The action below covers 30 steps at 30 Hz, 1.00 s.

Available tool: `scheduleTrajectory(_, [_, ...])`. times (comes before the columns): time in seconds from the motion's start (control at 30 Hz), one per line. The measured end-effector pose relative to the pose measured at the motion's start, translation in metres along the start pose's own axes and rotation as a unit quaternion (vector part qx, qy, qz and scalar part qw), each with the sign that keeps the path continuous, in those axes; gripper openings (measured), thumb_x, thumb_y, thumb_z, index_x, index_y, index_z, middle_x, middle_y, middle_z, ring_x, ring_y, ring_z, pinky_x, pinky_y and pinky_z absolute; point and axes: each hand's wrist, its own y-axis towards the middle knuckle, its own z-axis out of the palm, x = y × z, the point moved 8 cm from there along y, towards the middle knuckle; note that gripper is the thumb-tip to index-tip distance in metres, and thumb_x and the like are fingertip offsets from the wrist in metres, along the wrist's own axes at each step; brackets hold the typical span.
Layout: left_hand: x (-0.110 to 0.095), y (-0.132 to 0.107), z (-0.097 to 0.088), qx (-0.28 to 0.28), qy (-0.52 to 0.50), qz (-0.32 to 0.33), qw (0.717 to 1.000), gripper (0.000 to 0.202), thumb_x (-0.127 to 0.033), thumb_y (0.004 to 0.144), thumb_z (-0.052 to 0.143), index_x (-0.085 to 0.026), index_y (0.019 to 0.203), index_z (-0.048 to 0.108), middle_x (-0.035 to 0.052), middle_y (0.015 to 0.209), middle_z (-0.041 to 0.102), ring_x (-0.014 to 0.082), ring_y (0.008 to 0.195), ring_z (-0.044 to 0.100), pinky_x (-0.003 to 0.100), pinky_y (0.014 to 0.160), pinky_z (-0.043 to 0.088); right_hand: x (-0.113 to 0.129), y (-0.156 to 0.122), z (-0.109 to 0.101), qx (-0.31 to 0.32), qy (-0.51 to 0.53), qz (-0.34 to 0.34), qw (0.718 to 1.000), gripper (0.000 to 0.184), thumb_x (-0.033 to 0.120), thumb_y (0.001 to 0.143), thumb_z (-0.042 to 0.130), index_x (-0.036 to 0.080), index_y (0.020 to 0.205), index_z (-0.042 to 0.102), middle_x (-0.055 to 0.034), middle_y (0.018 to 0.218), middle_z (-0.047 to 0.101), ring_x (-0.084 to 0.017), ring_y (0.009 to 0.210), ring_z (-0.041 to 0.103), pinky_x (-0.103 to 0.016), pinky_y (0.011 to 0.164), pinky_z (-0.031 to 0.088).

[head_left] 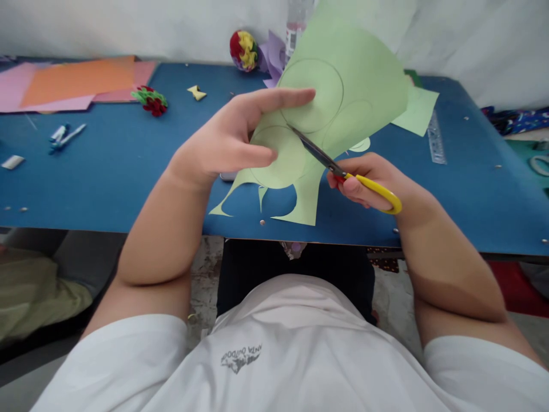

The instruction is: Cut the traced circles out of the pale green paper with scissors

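My left hand (231,137) pinches a light green sheet of paper (343,86) above the blue table (107,177), thumb in front and fingers stretched along its face. Circles are drawn on the sheet, and its lower edge shows curved cut-outs. My right hand (369,180) grips yellow-handled scissors (343,169). Their dark blades point up and left into the paper along a drawn circle line.
Orange and pink paper sheets (72,83) lie at the back left. A red-green paper flower (151,100), pens (64,137), a small yellow scrap (196,92), a red-yellow paper ball (243,50), a bottle (295,26) and a clear ruler (436,140) lie around.
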Motion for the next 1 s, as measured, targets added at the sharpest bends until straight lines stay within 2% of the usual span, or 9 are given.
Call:
scheduleTrajectory(0.13, [0.001, 0.000, -0.001, -0.017, -0.017, -0.007, 1.000, 0.101, -0.023, 0.075, 0.098, -0.032, 0.169, 0.064, 0.0094, 0.169, 0.069, 0.0464, 0.157, 0.067, 0.057, 0.122, 0.069, 0.001, 0.000, 0.000, 0.001, -0.003, 0.001, 1.000, 0.075, 0.096, 0.092, 0.072, 0.022, 0.083, 0.064, 0.0010, 0.064, 0.045, -0.014, 0.058, 0.036, -0.034, 0.050, 0.026])
scheduleTrajectory(0.33, [-0.011, 0.000, 0.002, -0.001, -0.025, 0.000, 1.000, 0.093, -0.025, 0.084, 0.094, -0.026, 0.171, 0.062, 0.0124, 0.168, 0.070, 0.0448, 0.156, 0.067, 0.063, 0.126, 0.064, 0.001, -0.001, 0.000, 0.009, 0.002, -0.021, 1.000, 0.070, 0.090, 0.097, 0.073, 0.021, 0.083, 0.064, 0.0017, 0.066, 0.044, -0.013, 0.059, 0.036, -0.032, 0.050, 0.025])
scheduleTrajectory(0.47, [-0.008, 0.000, 0.001, -0.014, -0.045, -0.018, 0.999, 0.094, -0.024, 0.077, 0.095, -0.032, 0.167, 0.067, 0.0074, 0.165, 0.073, 0.0451, 0.157, 0.067, 0.066, 0.130, 0.061, -0.001, -0.002, 0.000, 0.013, 0.005, -0.007, 1.000, 0.070, 0.090, 0.095, 0.074, 0.022, 0.085, 0.065, 0.0017, 0.066, 0.044, -0.013, 0.057, 0.036, -0.033, 0.049, 0.025])
scheduleTrajectory(0.57, [-0.007, 0.000, 0.003, 0.001, -0.028, -0.016, 0.999, 0.096, -0.028, 0.077, 0.094, -0.038, 0.168, 0.065, 0.0027, 0.165, 0.072, 0.0454, 0.157, 0.067, 0.065, 0.122, 0.067, -0.003, -0.002, 0.000, 0.014, 0.008, 0.013, 1.000, 0.071, 0.093, 0.092, 0.075, 0.023, 0.086, 0.065, 0.0017, 0.065, 0.043, -0.014, 0.056, 0.035, -0.035, 0.048, 0.024])
scheduleTrajectory(0.67, [-0.012, 0.000, 0.003, 0.010, -0.014, 0.033, 0.999, 0.090, -0.029, 0.086, 0.088, -0.036, 0.171, 0.062, 0.0062, 0.167, 0.071, 0.0445, 0.151, 0.071, 0.057, 0.107, 0.075, -0.001, -0.001, 0.000, 0.009, 0.005, 0.008, 1.000, 0.074, 0.095, 0.091, 0.075, 0.021, 0.085, 0.066, 0.0016, 0.065, 0.044, -0.013, 0.056, 0.036, -0.035, 0.049, 0.025])
scheduleTrajectory(0.77, [-0.006, 0.001, 0.004, 0.012, -0.010, 0.042, 0.999, 0.090, -0.039, 0.093, 0.093, -0.035, 0.175, 0.056, 0.0094, 0.172, 0.067, 0.0421, 0.150, 0.072, 0.052, 0.104, 0.077, 0.002, 0.001, -0.002, -0.008, -0.003, -0.009, 1.000, 0.077, 0.096, 0.090, 0.075, 0.020, 0.083, 0.064, 0.0017, 0.064, 0.046, -0.012, 0.057, 0.038, -0.033, 0.050, 0.026])
scheduleTrajectory(0.83, [-0.001, 0.003, 0.000, -0.040, -0.008, 0.047, 0.998, 0.093, -0.052, 0.092, 0.097, -0.036, 0.174, 0.056, 0.0099, 0.172, 0.066, 0.0408, 0.150, 0.071, 0.053, 0.107, 0.075, 0.001, 0.001, -0.006, -0.024, -0.005, -0.012, 1.000, 0.076, 0.095, 0.092, 0.073, 0.021, 0.082, 0.063, 0.0020, 0.063, 0.047, -0.012, 0.057, 0.039, -0.032, 0.051, 0.026])
scheduleTrajectory(0.9, [-0.002, 0.006, -0.005, -0.127, 0.012, 0.045, 0.991, 0.089, -0.064, 0.091, 0.096, -0.034, 0.167, 0.061, 0.0105, 0.166, 0.069, 0.0373, 0.142, 0.075, 0.053, 0.104, 0.074, -0.002, 0.000, -0.008, -0.036, -0.003, -0.011, 0.999, 0.074, 0.093, 0.095, 0.072, 0.021, 0.082, 0.061, 0.0027, 0.062, 0.046, -0.012, 0.055, 0.039, -0.032, 0.050, 0.026])
scheduleTrajectory(1.0, [-0.006, 0.010, 0.000, -0.240, 0.109, -0.051, 0.963, 0.062, -0.061, 0.104, 0.085, -0.031, 0.155, 0.066, 0.0092, 0.142, 0.078, 0.0303, 0.129, 0.077, 0.051, 0.101, 0.070, -0.009, -0.001, -0.011, -0.053, -0.010, 0.005, 0.999, 0.072, 0.091, 0.098, 0.070, 0.022, 0.083, 0.060, 0.0036, 0.061, 0.046, -0.011, 0.052, 0.039, -0.031, 0.047, 0.029])
